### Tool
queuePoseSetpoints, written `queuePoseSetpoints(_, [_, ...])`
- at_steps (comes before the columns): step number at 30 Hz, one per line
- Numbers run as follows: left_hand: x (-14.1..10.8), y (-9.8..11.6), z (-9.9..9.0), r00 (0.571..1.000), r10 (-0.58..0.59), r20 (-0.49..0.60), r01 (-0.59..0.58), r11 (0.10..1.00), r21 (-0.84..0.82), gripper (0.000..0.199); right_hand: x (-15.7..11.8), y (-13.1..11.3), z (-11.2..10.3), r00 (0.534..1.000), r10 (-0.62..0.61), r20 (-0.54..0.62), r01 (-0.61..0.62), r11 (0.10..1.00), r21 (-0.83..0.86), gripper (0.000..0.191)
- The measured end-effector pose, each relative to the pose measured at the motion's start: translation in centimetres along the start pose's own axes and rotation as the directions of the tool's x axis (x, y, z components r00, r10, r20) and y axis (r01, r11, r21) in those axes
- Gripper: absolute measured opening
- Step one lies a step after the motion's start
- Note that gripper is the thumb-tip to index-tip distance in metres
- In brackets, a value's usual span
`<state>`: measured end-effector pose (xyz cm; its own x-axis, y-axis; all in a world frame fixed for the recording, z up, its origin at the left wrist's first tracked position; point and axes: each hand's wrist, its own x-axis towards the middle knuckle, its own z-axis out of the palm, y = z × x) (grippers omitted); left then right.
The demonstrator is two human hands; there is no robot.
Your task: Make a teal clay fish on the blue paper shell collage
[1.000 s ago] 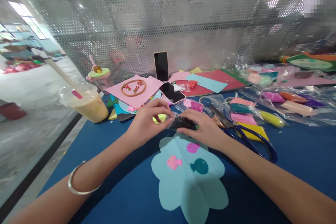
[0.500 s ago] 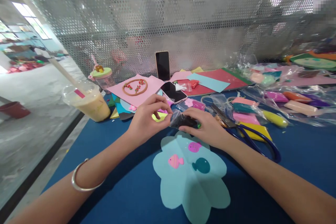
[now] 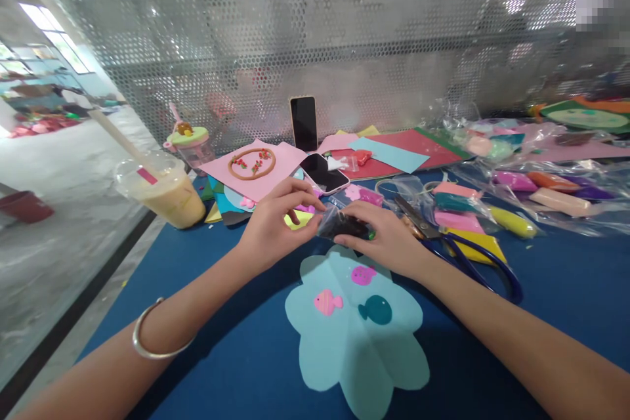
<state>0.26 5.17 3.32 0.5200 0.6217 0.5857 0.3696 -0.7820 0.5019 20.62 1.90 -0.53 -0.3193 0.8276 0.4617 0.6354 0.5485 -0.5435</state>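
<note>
A small clear bag of black clay (image 3: 348, 226) is between my two hands, above the far edge of the paper. Thumb and fingers of my left hand (image 3: 285, 220) pinch the bag's clear end. My right hand (image 3: 381, 233) closes over the dark end from the other side. Below them lies a light blue flower-shaped paper (image 3: 339, 348) with creases. On it are a pink striped fish (image 3: 327, 302), a magenta fish (image 3: 363, 275) and a teal fish (image 3: 378, 309). Blue-handled scissors (image 3: 457, 243) rest right of my right hand.
At left stands a plastic cup of pale drink (image 3: 170, 200) with a straw. One phone (image 3: 304, 123) leans upright against the perforated metal panel (image 3: 236, 33); another phone (image 3: 325, 174) lies flat. Packets of coloured clay (image 3: 561, 193) are spread at right. A pink sheet (image 3: 260, 190) carries a brown ring.
Both hands keep their grip on the bag with almost no movement. The whole view has shifted very slightly.
</note>
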Motion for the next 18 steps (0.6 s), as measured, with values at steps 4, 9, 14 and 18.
queuePoseSetpoints(4, [0.16, -0.18, -0.03, 0.998, -0.004, -0.058, 0.001, 0.999, -0.053, 0.006, -0.03, 0.15, 0.05, 0.998, 0.035, -0.049, -0.036, 0.999, -0.017, 0.030])
queuePoseSetpoints(9, [0.19, -0.10, -0.09, 0.994, -0.034, -0.108, 0.028, 0.998, -0.058, 0.008, 0.00, 0.23, 0.02, 0.995, 0.075, -0.064, -0.077, 0.997, -0.029, 0.029])
queuePoseSetpoints(14, [0.13, 0.12, -0.09, 0.991, -0.044, -0.125, 0.038, 0.998, -0.050, 0.007, 0.22, 0.46, -0.13, 0.992, 0.089, -0.086, -0.092, 0.995, -0.034, 0.027])
queuePoseSetpoints(18, [0.14, 0.16, -0.06, 0.990, -0.033, -0.136, 0.027, 0.999, -0.047, 0.008, 0.40, 0.72, -0.33, 0.987, 0.119, -0.108, -0.120, 0.993, -0.001, 0.025])
